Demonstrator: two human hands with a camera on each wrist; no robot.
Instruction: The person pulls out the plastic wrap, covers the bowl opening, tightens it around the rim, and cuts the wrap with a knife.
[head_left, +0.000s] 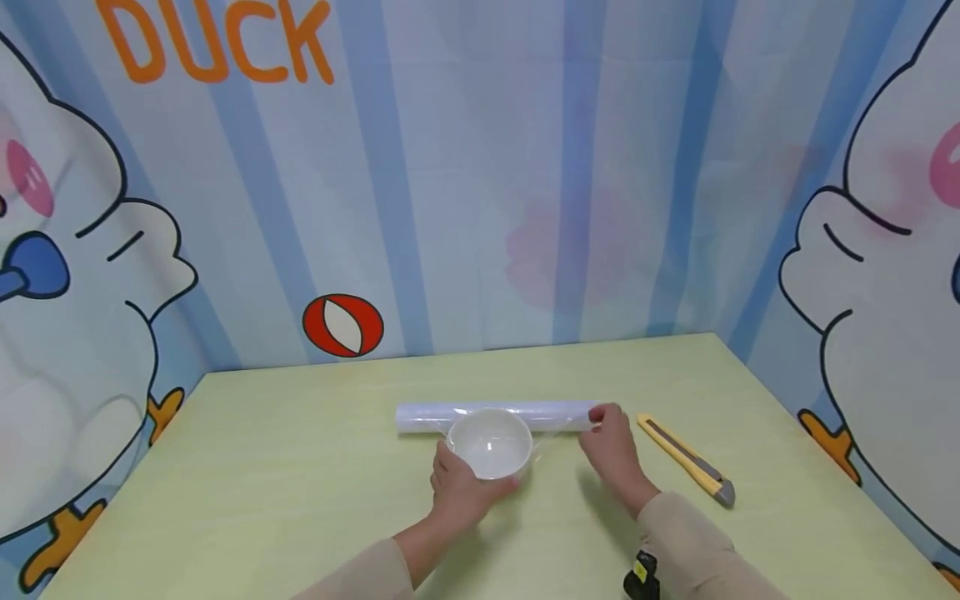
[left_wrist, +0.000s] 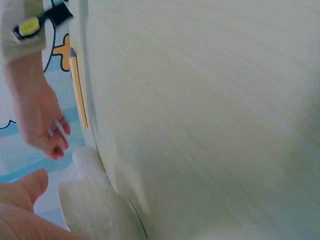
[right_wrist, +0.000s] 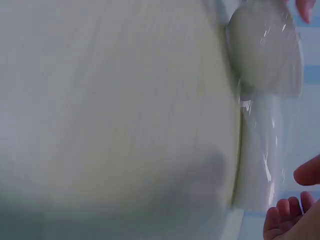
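Note:
A white bowl (head_left: 491, 443) is tilted in my left hand (head_left: 467, 493), which grips it with fingers at its left side and thumb along its near edge. Clear cling film (head_left: 553, 433) lies over the bowl and stretches right towards my right hand (head_left: 617, 450). The right fingers are curled at the film's end, seeming to pinch it, though the contact is hard to see. Just behind the bowl is a long roll of film (head_left: 420, 418), partly hidden by it. The right wrist view shows the bowl (right_wrist: 265, 50) and roll (right_wrist: 260, 160) side by side.
A yellow box cutter (head_left: 682, 454) lies on the pale green table (head_left: 262, 475), right of the roll and beside my right hand. A printed cloth backdrop (head_left: 480, 183) stands along the table's back and sides.

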